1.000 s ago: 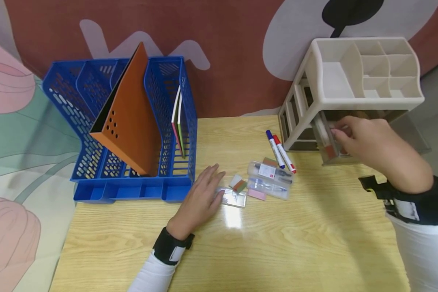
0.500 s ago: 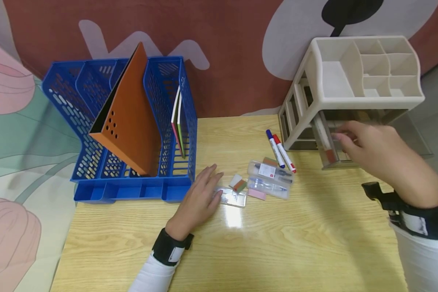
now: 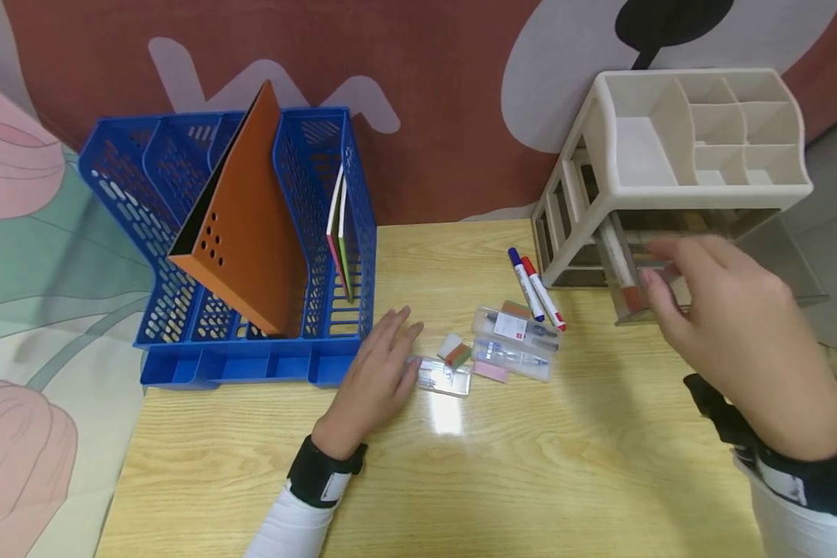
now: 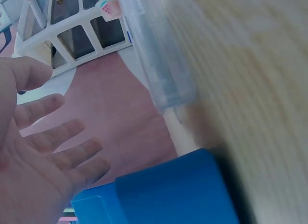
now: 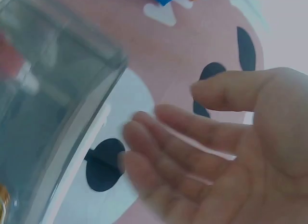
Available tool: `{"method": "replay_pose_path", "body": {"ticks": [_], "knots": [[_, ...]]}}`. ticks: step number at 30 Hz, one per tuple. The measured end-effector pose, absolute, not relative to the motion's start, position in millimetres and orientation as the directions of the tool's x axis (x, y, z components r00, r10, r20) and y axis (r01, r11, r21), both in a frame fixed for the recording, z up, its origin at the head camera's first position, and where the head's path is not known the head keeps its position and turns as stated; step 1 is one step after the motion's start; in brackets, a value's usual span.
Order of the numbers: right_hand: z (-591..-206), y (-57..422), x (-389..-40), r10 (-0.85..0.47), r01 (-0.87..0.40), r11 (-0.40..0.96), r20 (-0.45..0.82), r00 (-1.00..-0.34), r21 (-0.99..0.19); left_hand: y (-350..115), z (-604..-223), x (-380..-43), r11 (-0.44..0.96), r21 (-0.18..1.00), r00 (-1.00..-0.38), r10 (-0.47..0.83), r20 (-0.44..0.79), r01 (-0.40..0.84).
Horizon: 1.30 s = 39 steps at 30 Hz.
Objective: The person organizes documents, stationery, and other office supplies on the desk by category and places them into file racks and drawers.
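My left hand (image 3: 375, 380) lies beside a small clear plastic case (image 3: 445, 377) on the table, its fingers loosely extended. In the left wrist view the left hand (image 4: 48, 151) shows an empty palm, with a clear case (image 4: 159, 55) beyond it. At the right, my right hand (image 3: 746, 333) hovers in front of a pulled-out transparent drawer (image 3: 624, 271), blurred by motion. The right wrist view shows the right hand (image 5: 216, 151) with relaxed fingers and nothing in them, next to the drawer wall (image 5: 91, 108). A white and red-brown item lies along the drawer's left side.
A beige drawer organizer (image 3: 607, 132) stands at the back right. A blue file rack (image 3: 251, 360) with an orange folder (image 3: 251, 232) and thin booklets (image 3: 340, 240) is at the left. Between them lie two markers (image 3: 535, 291), two clear pen cases (image 3: 512, 356), erasers (image 3: 455, 350) and a pink block (image 3: 490, 372).
My right hand has drawn back from inside the drawer toward me, its fingers spreading apart. The left hand has slid slightly left, away from the small clear case.
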State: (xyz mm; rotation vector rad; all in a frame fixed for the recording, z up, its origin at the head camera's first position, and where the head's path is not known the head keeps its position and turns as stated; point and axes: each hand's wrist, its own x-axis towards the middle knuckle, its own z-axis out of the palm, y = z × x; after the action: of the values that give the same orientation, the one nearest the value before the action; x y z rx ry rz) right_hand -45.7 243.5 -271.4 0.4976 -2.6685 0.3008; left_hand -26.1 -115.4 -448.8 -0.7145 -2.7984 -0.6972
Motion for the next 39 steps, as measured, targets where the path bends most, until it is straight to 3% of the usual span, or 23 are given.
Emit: {"method": "replay_pose_path", "body": {"ticks": [6,11,19,26,34,39], "knots": [[-276.3,222.3,-27.2,-0.341,-0.506,0.85,0.583,-0.737,-0.143,-113.5,-446.3,-26.7,0.801,0.324,-0.859,0.428,0.279,0.504],[-290.7,206.6,-13.3,-0.392,-0.586,0.797,0.609,-0.689,-0.15,-112.1,-446.1,-27.7,0.814,0.263,-0.846,0.441,0.299,0.518],[-319.5,193.5,-6.3,-0.428,-0.615,0.764,0.56,-0.709,-0.195,-110.2,-448.8,-30.5,0.838,0.157,-0.831,0.459,0.316,0.523],[-349.9,190.9,-17.7,-0.448,-0.619,0.754,0.518,-0.728,-0.219,-106.1,-448.3,-35.7,0.826,0.194,-0.831,0.46,0.312,0.53],[-385.9,191.2,-43.5,-0.386,-0.517,0.808,0.411,-0.826,-0.281,-102.4,-445.8,-42.4,0.827,0.189,-0.828,0.457,0.324,0.53],[-409.2,192.0,-62.8,-0.374,-0.489,0.82,0.369,-0.851,-0.297,-100.5,-446.3,-45.7,0.828,0.179,-0.827,0.462,0.322,0.532]]}}
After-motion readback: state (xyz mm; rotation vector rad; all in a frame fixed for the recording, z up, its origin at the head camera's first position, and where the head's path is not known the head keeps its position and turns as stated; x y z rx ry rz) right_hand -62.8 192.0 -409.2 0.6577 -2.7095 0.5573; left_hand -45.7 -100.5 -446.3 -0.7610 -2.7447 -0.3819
